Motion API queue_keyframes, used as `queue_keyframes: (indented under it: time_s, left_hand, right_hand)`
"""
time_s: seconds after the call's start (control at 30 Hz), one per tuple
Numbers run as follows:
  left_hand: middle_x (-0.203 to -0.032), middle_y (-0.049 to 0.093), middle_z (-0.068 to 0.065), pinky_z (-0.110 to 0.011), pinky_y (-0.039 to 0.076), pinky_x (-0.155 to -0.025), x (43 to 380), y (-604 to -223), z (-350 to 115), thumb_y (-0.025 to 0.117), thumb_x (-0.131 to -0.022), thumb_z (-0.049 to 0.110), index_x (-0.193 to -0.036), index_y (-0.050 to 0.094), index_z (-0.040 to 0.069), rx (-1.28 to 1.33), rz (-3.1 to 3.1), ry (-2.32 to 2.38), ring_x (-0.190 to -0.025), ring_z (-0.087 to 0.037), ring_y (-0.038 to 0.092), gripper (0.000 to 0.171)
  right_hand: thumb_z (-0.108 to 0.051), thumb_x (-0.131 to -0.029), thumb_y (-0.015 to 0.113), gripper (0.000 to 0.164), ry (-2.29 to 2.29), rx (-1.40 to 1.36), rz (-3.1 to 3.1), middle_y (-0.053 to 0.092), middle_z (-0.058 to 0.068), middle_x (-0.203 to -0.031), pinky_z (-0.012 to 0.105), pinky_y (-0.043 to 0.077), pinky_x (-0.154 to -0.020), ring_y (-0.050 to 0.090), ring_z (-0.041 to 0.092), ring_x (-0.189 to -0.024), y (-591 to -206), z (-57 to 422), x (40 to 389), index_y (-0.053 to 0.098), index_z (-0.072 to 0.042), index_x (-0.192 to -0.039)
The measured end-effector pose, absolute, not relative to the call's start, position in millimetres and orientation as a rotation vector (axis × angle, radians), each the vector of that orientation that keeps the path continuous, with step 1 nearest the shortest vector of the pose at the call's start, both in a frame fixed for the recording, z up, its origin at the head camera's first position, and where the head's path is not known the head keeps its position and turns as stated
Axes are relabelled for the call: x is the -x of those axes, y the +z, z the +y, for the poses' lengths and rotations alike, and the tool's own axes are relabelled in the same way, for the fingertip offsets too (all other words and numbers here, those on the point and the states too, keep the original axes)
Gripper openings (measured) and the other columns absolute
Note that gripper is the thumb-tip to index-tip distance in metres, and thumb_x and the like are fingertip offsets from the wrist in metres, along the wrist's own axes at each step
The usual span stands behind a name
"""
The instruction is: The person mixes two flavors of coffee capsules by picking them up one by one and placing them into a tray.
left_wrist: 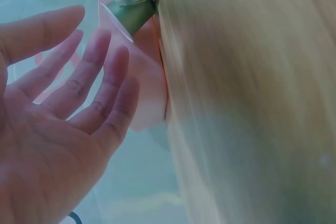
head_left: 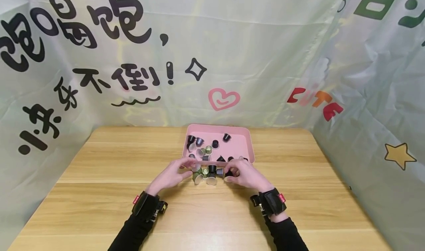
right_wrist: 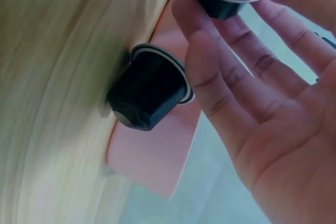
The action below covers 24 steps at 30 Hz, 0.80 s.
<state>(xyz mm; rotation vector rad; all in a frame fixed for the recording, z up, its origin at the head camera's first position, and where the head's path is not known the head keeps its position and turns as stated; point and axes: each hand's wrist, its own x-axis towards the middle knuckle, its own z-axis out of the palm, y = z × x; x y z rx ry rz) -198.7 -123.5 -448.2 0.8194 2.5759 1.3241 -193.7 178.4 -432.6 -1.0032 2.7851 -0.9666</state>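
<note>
My right hand [head_left: 247,175] pinches a black coffee capsule [right_wrist: 218,6] between thumb and fingers, its pale lid facing up in the right wrist view. Beside those fingers a second black capsule [right_wrist: 149,87] lies on its side on the table. The left hand [head_left: 174,174] has loosely bent fingers and holds nothing; in the left wrist view its fingertips point toward green capsules [left_wrist: 131,17]. Between the hands, a cluster holds a green capsule [head_left: 197,178], a black capsule [head_left: 212,168] and a bluish-grey capsule [head_left: 220,172], close along the tray's near edge.
A pink tray [head_left: 239,144] stands behind the hands near the back of the wooden table [head_left: 132,147]. Several black, green and grey capsules lie scattered inside it. Printed cloth [head_left: 265,59] hangs behind the table and along both sides.
</note>
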Motion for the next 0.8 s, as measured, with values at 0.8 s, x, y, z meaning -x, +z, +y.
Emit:
queue_keyframes:
  time_s: [0.8]
  left_hand:
    - [-0.124, 0.068, -0.014, -0.053, 0.051, -0.105, 194.5, -450.8, -120.9, 0.064, -0.093, 0.005, -0.134, 0.058, 0.005, -0.808, 2.496, 1.282, -0.114, -0.029, 0.063, 0.042]
  right_hand:
    - [-0.01, -0.088, 0.075, 0.011, -1.021, 0.994, 2.841, 0.064, -0.001, -0.101, 0.026, 0.053, -0.077, 0.059, 0.014, -0.085, -428.0, 180.1, 189.6, 0.072, -0.015, -0.097]
